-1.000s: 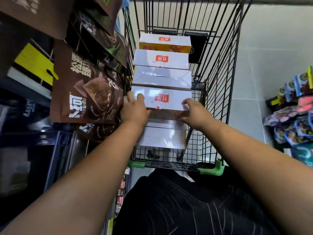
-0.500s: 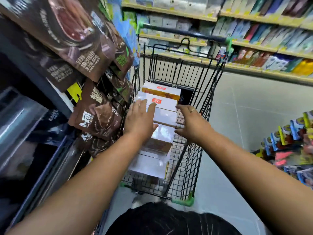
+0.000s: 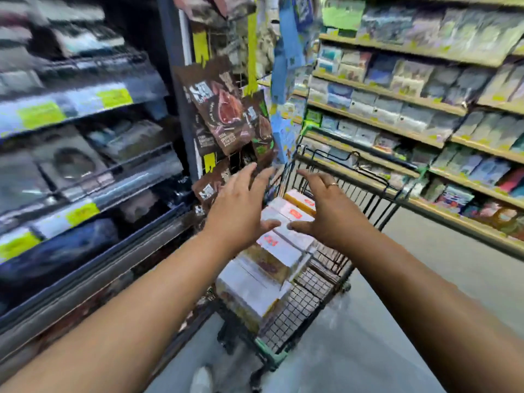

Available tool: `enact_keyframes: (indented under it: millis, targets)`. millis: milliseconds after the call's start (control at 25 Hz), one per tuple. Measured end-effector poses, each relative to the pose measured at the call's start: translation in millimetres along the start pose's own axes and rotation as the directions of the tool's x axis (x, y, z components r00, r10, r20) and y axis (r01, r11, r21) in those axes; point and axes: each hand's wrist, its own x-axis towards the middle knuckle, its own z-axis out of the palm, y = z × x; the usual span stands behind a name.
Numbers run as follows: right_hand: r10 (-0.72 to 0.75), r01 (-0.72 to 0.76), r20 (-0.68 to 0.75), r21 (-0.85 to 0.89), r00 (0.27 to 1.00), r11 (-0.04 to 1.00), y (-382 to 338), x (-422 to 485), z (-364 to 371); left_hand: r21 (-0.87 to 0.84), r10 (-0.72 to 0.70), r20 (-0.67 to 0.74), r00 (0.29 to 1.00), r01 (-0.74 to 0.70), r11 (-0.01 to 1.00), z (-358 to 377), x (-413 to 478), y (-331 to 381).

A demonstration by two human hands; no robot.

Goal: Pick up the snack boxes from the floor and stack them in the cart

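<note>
Inside the cart [image 3: 365, 191], stacked along its left wall: snack boxes [image 3: 279, 248], white and yellow cardboard, red labels too blurred to read. Probably light, stiff, smooth; best taken by both short ends. Just above, left hand [image 3: 241, 205] and right hand [image 3: 329, 211] spread, holding nothing. Beside, hanging brown pouches [image 3: 224, 114].

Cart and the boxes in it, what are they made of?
Cart: probably metal wire painted black, judging by its thin crossed bars. Boxes: likely cardboard, white and slightly shiny, with flat faces and sharp edges.
</note>
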Motion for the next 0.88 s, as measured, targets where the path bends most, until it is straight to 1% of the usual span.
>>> enact_keyframes:
  millis: [120,240,400,520,680,800,880]
  targets:
    - [-0.211,0.211,-0.003,0.041,0.977,0.977,-57,-3,-14,0.014,-0.107,-0.061,0.992,0.108,0.994,-58,-47,-22]
    - [-0.332,0.332,-0.014,0.057,0.943,0.942,-114,-10,-15,0.039,-0.223,-0.108,0.969,0.228,0.973,-108,-99,-43]
    - [-0.534,0.534,-0.038,0.128,0.845,0.836,-219,-39,-12,0.085,-0.389,-0.224,0.894,0.415,0.906,-181,-200,-74]
    - [-0.615,0.609,-0.043,0.203,0.787,0.766,-293,-77,-2,0.104,-0.482,-0.281,0.83,0.525,0.844,-230,-288,-86]
    - [-0.745,0.72,-0.111,0.38,0.658,0.58,-403,-149,15,0.161,-0.59,-0.361,0.722,0.671,0.723,-300,-429,-87]
    - [-0.827,0.765,-0.105,0.458,0.552,0.453,-482,-212,25,0.197,-0.637,-0.42,0.646,0.75,0.631,-345,-526,-70]
    - [-0.879,0.789,-0.106,0.499,0.465,0.357,-532,-256,33,0.193,-0.678,-0.464,0.57,0.812,0.551,-371,-589,-57]
